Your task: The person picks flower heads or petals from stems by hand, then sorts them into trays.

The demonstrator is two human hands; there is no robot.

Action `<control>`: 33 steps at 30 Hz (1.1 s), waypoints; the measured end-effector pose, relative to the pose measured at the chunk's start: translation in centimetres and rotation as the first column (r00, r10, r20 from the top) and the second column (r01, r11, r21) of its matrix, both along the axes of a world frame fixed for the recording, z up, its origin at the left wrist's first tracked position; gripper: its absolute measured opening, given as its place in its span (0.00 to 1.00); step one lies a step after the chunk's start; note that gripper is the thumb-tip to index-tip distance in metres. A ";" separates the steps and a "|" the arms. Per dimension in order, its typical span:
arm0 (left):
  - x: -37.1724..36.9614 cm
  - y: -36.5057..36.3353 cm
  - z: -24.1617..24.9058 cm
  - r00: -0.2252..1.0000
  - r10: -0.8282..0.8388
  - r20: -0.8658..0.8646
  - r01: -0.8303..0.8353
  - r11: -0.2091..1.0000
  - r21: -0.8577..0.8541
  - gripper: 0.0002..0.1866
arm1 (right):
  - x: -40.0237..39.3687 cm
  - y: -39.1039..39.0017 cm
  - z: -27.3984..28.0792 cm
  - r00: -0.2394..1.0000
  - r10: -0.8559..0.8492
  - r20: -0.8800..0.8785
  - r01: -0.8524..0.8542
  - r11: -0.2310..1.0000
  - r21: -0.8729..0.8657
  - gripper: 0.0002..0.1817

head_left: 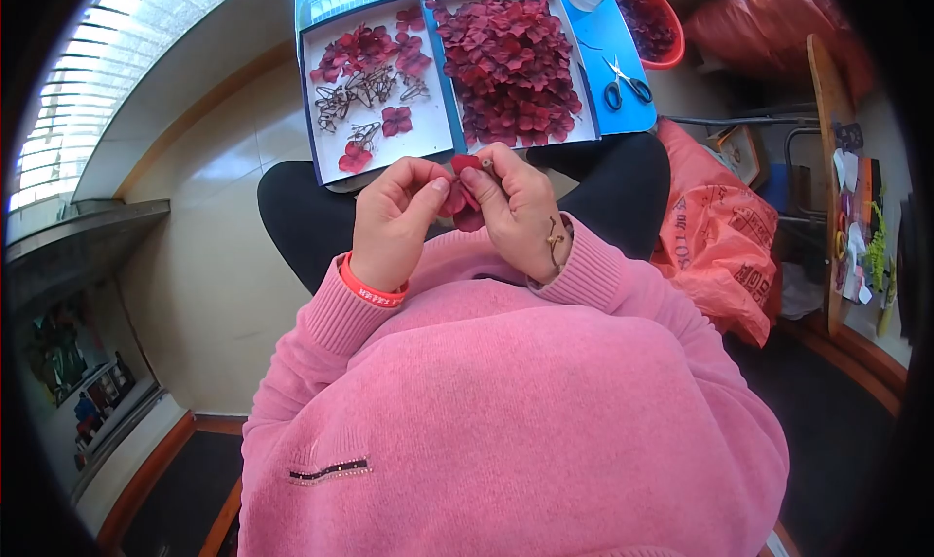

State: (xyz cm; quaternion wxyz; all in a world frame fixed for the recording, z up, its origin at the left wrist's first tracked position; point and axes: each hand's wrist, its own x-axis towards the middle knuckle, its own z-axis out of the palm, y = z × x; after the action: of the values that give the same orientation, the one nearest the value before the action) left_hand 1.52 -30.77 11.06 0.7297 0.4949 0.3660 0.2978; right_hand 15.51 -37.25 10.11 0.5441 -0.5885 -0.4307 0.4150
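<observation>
1. Pale floor tiles and a bright slatted window are seen at the left, and a blue board (623, 109) is laid across the lap of a seated person in a pink sweater (506, 411).
2. Both hands are raised close to the chest, just below the near edge of the board, with wrists bent inward and knuckles turned up toward the camera.
3. The left hand (394, 221) is curled, its thumb and fingertips pressed onto a dark red fabric petal (460, 195); a red wristband (370, 287) is worn at the cuff.
4. The right hand (516, 207) is closed from the other side, its fingers pinched on the same petal, so the petal is held between the two hands above the lap.
5. A white tray (375, 153) with a few red petals and wire pieces is placed just beyond the left hand; beside it a second tray (511, 66) is filled with red petals.
6. Blue-handled scissors (623, 85) are laid on the board's right edge, well apart from the hands.
7. An orange plastic bag (715, 236) is crowded against the right knee, while open floor is left on the left side.
</observation>
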 end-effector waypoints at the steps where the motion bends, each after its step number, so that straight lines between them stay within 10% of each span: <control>1: 0.1 0.0 -0.2 0.999 0.026 0.042 -0.023 0.998 -0.052 0.06 | 0.0 0.0 0.2 1.000 -0.006 0.004 0.006 1.000 0.010 0.04; 5: 0.2 0.5 0.9 0.988 0.052 0.148 0.006 0.930 -0.367 0.08 | 0.1 -0.2 0.7 0.999 0.032 -0.008 -0.032 0.999 -0.004 0.04; 11: -0.7 0.5 -1.0 0.993 -0.082 0.083 0.092 0.988 -0.128 0.08 | 0.1 -0.2 1.2 0.986 0.098 -0.132 -0.106 0.993 -0.060 0.03; 17: -0.5 1.0 -0.8 0.952 0.099 0.289 -0.004 0.950 -0.311 0.07 | 0.3 -0.2 1.4 0.938 0.119 -0.325 -0.154 0.985 -0.084 0.02; 33: -1.4 3.1 -4.5 0.965 0.238 0.105 -0.202 0.940 -0.276 0.06 | 0.0 0.5 0.4 0.956 0.029 -0.292 -0.089 0.977 -0.195 0.02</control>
State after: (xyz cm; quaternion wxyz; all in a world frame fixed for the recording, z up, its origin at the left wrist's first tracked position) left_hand 0.07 -27.67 6.57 0.7743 0.3278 0.4045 0.3597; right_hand 15.48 -36.71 10.48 0.5242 -0.5620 -0.3192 0.5545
